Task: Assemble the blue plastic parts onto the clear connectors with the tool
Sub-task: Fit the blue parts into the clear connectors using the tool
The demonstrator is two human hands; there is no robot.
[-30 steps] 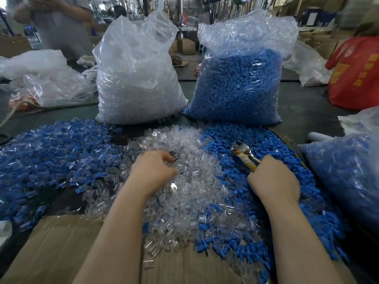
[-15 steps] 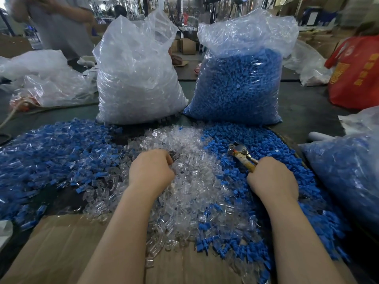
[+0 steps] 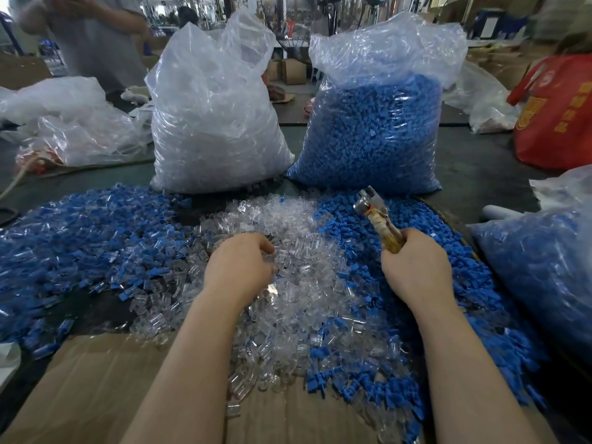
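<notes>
I see my left hand [image 3: 238, 267] knuckles-up on the heap of small clear glossy plastic connectors [image 3: 288, 299], fingers curled down into the pieces; whether they pinch one I cannot tell. My right hand [image 3: 416, 270] is wrapped tight around the yellowed, tape-bound handles of the metal plier-like tool [image 3: 378, 216], its dull steel head tilted up and away over the pile of matte blue plastic parts [image 3: 426, 251] on the right. A mixed spread of blue-and-clear pieces [image 3: 80, 238] covers the left of the dark table [image 3: 474, 174], and flat brown cardboard [image 3: 96, 389] lies nearest me.

Behind stand a crinkly transparent sack of clear connectors [image 3: 217, 129] and a matching sack of blue parts [image 3: 374, 133], blocking the view beyond; a third bag of blue pieces [image 3: 544, 267] crowds the right edge, a red bag [image 3: 557, 116] sits far right, and a person in grey [image 3: 96, 36] stands at top left.

Against a second ago, the tool's head is raised higher and nearer the blue sack; my left hand has barely shifted
</notes>
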